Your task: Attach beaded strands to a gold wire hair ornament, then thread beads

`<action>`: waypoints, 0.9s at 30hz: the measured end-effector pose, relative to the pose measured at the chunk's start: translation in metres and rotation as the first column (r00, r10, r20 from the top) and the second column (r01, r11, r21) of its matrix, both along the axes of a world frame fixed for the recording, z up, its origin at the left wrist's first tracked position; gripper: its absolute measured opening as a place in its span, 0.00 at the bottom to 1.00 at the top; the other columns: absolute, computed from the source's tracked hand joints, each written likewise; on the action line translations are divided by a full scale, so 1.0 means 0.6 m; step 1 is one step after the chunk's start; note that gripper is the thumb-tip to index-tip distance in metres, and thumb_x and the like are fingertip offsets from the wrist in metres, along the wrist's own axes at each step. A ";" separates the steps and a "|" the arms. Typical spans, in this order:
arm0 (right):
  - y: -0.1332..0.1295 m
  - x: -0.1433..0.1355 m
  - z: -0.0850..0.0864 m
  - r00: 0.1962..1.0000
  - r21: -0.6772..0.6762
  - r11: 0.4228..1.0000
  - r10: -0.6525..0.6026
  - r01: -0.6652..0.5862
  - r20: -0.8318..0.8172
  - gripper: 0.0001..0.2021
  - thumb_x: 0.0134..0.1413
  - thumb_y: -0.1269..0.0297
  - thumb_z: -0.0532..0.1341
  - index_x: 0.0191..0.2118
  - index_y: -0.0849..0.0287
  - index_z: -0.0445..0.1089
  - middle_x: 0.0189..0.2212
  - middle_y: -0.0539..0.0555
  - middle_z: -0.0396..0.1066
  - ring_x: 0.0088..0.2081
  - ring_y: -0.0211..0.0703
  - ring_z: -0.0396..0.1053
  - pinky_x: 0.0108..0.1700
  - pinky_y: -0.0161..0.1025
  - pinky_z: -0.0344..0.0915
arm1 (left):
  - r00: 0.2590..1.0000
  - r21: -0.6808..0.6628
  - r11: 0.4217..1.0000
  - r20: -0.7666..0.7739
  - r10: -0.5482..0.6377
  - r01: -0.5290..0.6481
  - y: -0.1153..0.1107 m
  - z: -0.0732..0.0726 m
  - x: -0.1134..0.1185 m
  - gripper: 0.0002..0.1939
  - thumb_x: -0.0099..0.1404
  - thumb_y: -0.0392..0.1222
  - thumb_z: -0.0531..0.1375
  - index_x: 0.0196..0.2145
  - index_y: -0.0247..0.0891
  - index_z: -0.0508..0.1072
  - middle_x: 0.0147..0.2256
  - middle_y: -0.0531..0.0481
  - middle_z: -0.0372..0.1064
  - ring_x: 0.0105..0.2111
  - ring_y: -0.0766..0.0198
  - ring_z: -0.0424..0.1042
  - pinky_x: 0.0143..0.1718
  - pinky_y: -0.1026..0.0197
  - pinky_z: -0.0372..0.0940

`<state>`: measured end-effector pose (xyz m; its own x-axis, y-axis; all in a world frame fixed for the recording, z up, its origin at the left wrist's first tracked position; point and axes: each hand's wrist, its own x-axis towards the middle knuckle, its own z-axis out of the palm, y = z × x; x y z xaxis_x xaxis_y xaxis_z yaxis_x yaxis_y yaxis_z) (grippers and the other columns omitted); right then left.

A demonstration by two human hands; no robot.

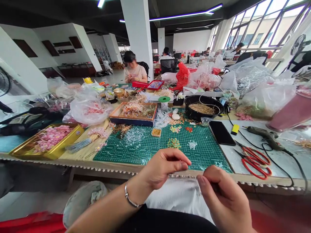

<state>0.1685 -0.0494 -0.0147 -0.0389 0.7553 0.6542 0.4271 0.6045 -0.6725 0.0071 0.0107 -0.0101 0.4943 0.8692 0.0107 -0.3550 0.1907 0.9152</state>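
My left hand [167, 165] is held over the front edge of the green cutting mat [150, 152], thumb and forefinger pinched together. Whatever sits in that pinch is too small to make out. Just right of it and a little lower, my right hand [223, 194] is curled, thumb against the bent forefinger; its grip is hidden too. The hands are apart. Beyond them on the mat lie small piles of green-and-orange beads [174, 143], clear beads [192, 144] and red beads [189, 129]. A small square box of gold beads [156, 132] stands farther back.
Red-handled scissors [257, 161], a glue gun [267, 136], a yellow lighter [235, 129] and a phone [221, 132] lie at right. A gold tin [70, 137] of pink flowers is at left. Behind stand a tray [133, 120] and a black pan [189, 111]. A person [136, 69] sits opposite.
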 end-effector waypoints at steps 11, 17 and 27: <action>-0.010 -0.004 0.005 0.998 0.026 0.999 0.042 -0.043 0.050 0.09 0.55 0.76 0.57 0.29 0.56 0.59 0.20 0.46 0.56 0.22 0.34 0.56 0.24 0.34 0.55 | 1.000 0.017 1.000 0.005 -0.021 0.021 -0.022 0.009 0.001 0.07 0.50 0.40 0.71 0.26 0.36 0.78 0.26 0.51 0.67 0.29 0.69 0.65 0.31 0.65 0.59; -0.014 -0.002 0.005 0.996 0.030 0.999 0.040 -0.043 0.075 0.09 0.56 0.76 0.57 0.30 0.56 0.58 0.20 0.45 0.56 0.22 0.33 0.56 0.24 0.33 0.54 | 0.986 0.295 0.955 -0.158 0.057 -0.008 -0.023 0.009 -0.005 0.05 0.55 0.39 0.68 0.30 0.37 0.77 0.30 0.52 0.65 0.30 0.70 0.61 0.30 0.65 0.53; -0.016 0.000 0.006 0.995 0.011 1.000 0.028 -0.029 0.091 0.09 0.55 0.76 0.57 0.29 0.55 0.58 0.20 0.46 0.57 0.22 0.35 0.57 0.23 0.34 0.55 | 0.975 0.337 0.942 -0.212 0.071 0.005 -0.026 0.012 -0.008 0.05 0.57 0.39 0.67 0.30 0.37 0.76 0.31 0.52 0.65 0.29 0.70 0.61 0.29 0.64 0.53</action>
<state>0.1684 -0.0591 -0.0114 -0.1204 0.7449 0.6563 0.4685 0.6255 -0.6240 0.0024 -0.0047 -0.0027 0.4886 0.8498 0.1977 -0.1403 -0.1471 0.9791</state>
